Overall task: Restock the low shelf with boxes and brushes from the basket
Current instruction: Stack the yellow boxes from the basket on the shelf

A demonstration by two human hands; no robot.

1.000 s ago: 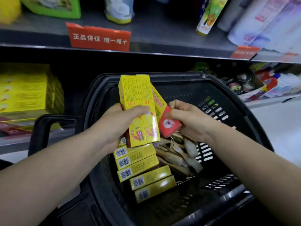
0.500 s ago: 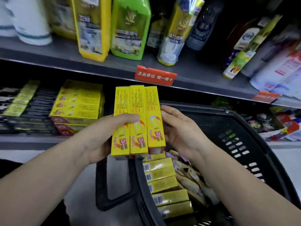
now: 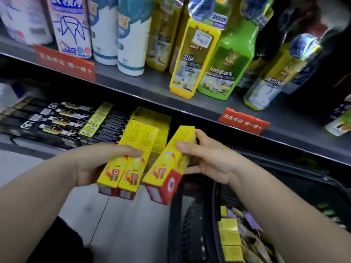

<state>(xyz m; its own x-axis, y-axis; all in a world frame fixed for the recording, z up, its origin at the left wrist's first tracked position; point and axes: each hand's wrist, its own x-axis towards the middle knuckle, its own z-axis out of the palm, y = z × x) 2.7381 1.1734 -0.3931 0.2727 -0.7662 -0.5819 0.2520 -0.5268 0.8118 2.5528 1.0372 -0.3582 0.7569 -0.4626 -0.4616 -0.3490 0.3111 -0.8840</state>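
My left hand [image 3: 98, 164] grips two long yellow boxes [image 3: 131, 149] side by side, thumb across their tops. My right hand [image 3: 209, 160] holds a third yellow box [image 3: 171, 164] with a red end, tilted apart from the pair. Both hands hover in front of the low shelf [image 3: 28, 147], where a stack of the same yellow boxes [image 3: 157, 120] lies just behind them. The black basket [image 3: 191, 224] sits at lower right, with more yellow boxes [image 3: 229, 238] and wooden brushes [image 3: 254, 245] inside.
Black and yellow flat packs [image 3: 62, 122] fill the low shelf to the left. The upper shelf [image 3: 144, 80] carries white, yellow and green cleaner bottles [image 3: 224, 61] and red price tags [image 3: 243, 120]. Pale floor [image 3: 117, 221] lies below my hands.
The three boxes, held together before, have split: two stay in my left hand, one is now in my right. The view has swung left and up, away from the basket toward the low shelf.
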